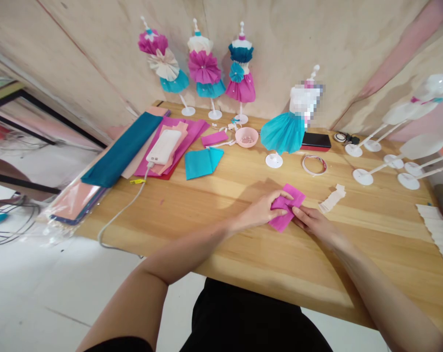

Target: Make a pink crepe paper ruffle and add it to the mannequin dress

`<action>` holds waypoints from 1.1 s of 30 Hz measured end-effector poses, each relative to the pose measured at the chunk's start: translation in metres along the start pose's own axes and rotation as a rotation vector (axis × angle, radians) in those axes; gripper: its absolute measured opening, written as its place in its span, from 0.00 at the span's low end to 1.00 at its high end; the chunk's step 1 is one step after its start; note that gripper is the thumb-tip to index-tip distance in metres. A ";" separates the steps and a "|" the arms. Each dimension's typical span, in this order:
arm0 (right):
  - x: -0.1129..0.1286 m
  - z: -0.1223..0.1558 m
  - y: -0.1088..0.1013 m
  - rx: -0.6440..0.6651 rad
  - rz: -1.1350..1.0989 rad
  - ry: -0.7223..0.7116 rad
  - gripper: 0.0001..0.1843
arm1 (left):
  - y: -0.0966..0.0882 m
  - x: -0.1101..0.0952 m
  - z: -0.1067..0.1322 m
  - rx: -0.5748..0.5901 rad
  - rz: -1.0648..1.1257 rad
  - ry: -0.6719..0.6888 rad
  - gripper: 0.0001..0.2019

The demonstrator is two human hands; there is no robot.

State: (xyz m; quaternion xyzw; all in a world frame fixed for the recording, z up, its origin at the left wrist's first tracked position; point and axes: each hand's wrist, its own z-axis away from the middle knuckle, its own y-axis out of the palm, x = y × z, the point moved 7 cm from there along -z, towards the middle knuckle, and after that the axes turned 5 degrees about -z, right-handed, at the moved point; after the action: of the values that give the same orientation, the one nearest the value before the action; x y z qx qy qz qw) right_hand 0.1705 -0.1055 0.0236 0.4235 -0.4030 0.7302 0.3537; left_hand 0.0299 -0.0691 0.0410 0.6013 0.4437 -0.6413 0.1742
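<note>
A piece of magenta crepe paper is held just above the wooden table between both hands. My left hand has its fingers wrapped over the paper's left side. At the lower right edge, my right hand pinches the same paper with thumb and fingertips. Beyond the hands stands a small white dress form with a turquoise pleated skirt; its upper part is blurred out. A crinkled cream paper strip lies to the right of my right hand.
Three dressed mini mannequins line the wall. A pink bowl, folded turquoise paper and a white power bank with a cable sit left of centre. Bare dress forms stand at right, near a ribbon ring.
</note>
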 end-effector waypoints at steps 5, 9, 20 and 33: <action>0.002 0.001 0.003 0.028 -0.054 0.009 0.26 | 0.000 0.000 0.000 0.006 -0.006 -0.004 0.18; 0.001 0.000 0.001 0.023 -0.040 0.010 0.26 | -0.001 -0.001 0.000 0.012 -0.014 0.005 0.19; -0.005 0.000 0.004 0.013 -0.101 0.008 0.22 | 0.006 -0.007 0.003 0.046 0.012 -0.010 0.17; -0.007 -0.001 0.005 0.008 -0.104 0.021 0.22 | 0.008 -0.008 0.004 0.076 0.011 -0.006 0.17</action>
State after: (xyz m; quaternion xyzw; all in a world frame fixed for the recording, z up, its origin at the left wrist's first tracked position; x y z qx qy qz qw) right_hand 0.1691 -0.1080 0.0157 0.4375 -0.3741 0.7168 0.3936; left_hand 0.0353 -0.0786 0.0449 0.6081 0.4152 -0.6583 0.1562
